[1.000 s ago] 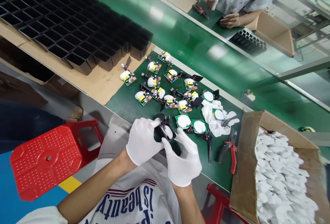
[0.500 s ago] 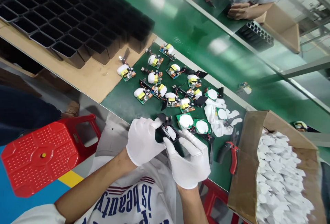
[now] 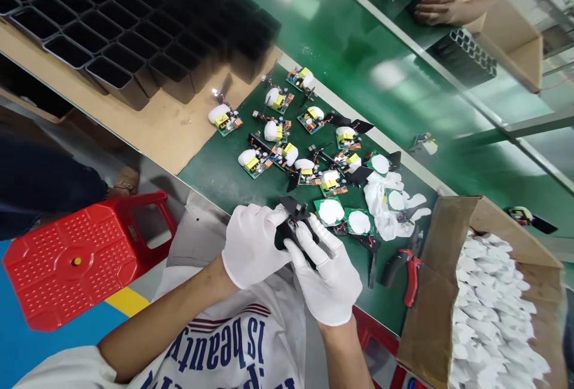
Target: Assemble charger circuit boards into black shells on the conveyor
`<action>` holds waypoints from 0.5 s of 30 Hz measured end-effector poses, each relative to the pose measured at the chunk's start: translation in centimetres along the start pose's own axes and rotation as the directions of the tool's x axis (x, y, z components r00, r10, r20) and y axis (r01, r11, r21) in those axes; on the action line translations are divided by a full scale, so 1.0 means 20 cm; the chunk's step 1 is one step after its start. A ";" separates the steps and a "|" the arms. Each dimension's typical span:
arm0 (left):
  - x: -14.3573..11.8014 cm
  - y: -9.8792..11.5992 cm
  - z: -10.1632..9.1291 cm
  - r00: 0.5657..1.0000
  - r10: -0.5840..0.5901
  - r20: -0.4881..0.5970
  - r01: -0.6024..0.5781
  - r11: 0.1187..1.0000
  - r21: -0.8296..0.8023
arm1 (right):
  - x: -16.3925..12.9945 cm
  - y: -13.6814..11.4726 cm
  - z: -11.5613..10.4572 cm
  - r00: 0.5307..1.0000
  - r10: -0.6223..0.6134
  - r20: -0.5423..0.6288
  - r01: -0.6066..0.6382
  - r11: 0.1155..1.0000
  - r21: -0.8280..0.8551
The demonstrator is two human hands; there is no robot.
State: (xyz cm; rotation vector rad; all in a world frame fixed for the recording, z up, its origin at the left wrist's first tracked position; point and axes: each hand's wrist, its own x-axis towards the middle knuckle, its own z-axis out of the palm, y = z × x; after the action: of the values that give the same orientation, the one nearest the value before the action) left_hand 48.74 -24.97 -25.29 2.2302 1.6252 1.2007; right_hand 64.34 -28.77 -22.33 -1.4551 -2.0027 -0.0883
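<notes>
While both gloved hands meet just above the near edge of the green worktop (image 3: 224, 180), they hold one small black case (image 3: 287, 235) between them. The left hand (image 3: 252, 244) wraps around the case from the left side, with its fingers closed on it. The right hand (image 3: 329, 275) comes in from the right side, and its thumb and first fingers pinch the top of the case, where a bit of white pad shows. So the grip of each hand is pressed on the case, not spread. The case sits in the air, close to the person's chest and just in front of the worktop. It looks small and light, with a hard shell that should not bend. The little wires and parts inside look easy to break, so I think it is best held by its hard outer sides, not by the wires. The smooth gloves could let it slip, so a snug hold seems wise. Past the case, on the worktop, lie many small green circuit boards (image 3: 255, 163) with yellow parts and white pads. Right of the case lie red-handled pliers (image 3: 406, 269), and further right stands a cardboard box (image 3: 430, 317) full of white pads. Far past the case, to the left, stand rows of black empty cases (image 3: 112, 24). A red stool (image 3: 76, 263) stands left of the case, down on the floor.
</notes>
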 end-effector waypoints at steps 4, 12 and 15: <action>0.01 -0.01 0.00 1.000 0.020 0.005 -0.020 1.000 -0.009 | -0.01 0.00 0.01 1.000 0.023 -0.003 -0.023 1.000 -0.017; -0.08 -0.14 -0.15 0.999 -0.044 0.026 0.051 0.919 -0.392 | 0.06 -0.11 -0.07 0.955 0.182 -0.236 -0.209 0.974 -0.092; -0.12 -0.20 -0.22 0.985 -0.168 -0.048 0.130 0.886 -0.445 | 0.06 -0.13 0.03 0.971 0.143 -0.192 -0.161 0.983 -0.083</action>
State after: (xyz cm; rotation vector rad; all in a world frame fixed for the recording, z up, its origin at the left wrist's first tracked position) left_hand 42.63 -26.92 -25.67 1.7643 1.3491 1.4635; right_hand 61.56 -28.57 -21.26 -1.5967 -1.7533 -0.2503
